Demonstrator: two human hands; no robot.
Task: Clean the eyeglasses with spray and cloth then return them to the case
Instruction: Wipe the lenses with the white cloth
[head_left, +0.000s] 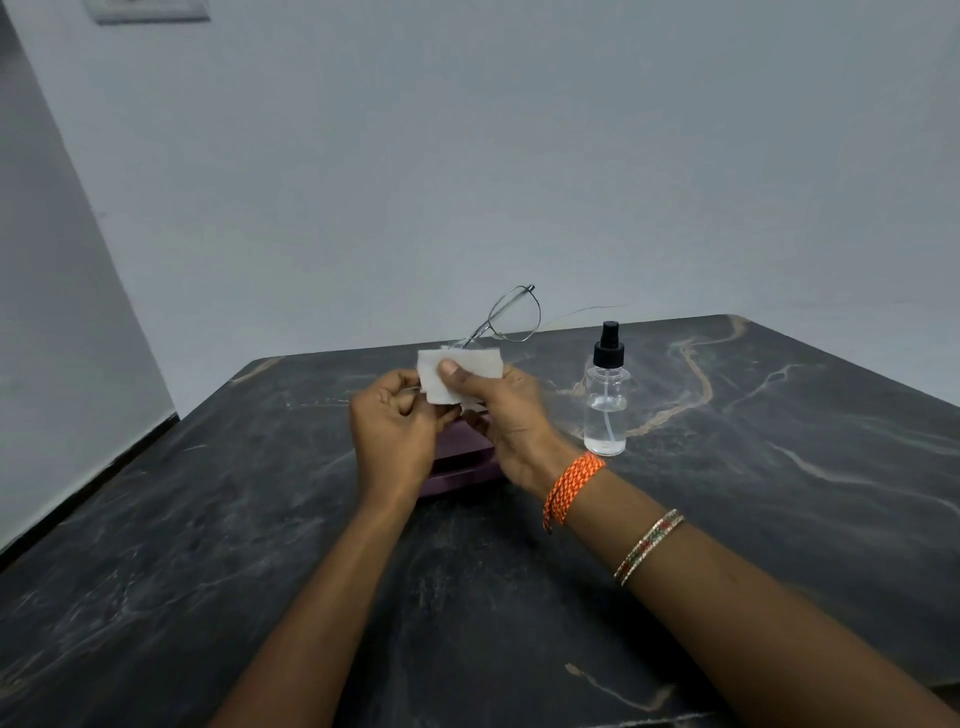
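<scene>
1. the eyeglasses (511, 314) are held up above the middle of the table, tilted, with one thin-rimmed lens sticking up and to the right of the hands and one thin temple arm trailing off to the right toward the bottle top.
2. the other lens is hidden under a small white cloth (460, 373), which is folded around the lower left part of the frame.
3. the right hand (506, 415) is closed on the cloth, thumb pressed on its near face and fingers behind it, pinching the covered lens.
4. the left hand (397, 428) is curled closed just left of the cloth, its fingertips pinched at the frame's edge; exactly what part it grips is hidden.
5. a dark purple case (460, 462) lies on the table directly beneath and behind the hands, mostly covered by them; i cannot tell whether it is open.
6. a clear spray bottle (605, 400) with a black pump top stands upright to the right of the hands, near but apart from them.
7. the right wrist carries an orange woven band (571, 486), and a beaded bangle (649, 545) sits further up the forearm.
8. everything rests on a dark marbled table (208, 545) against a pale wall (467, 156).
</scene>
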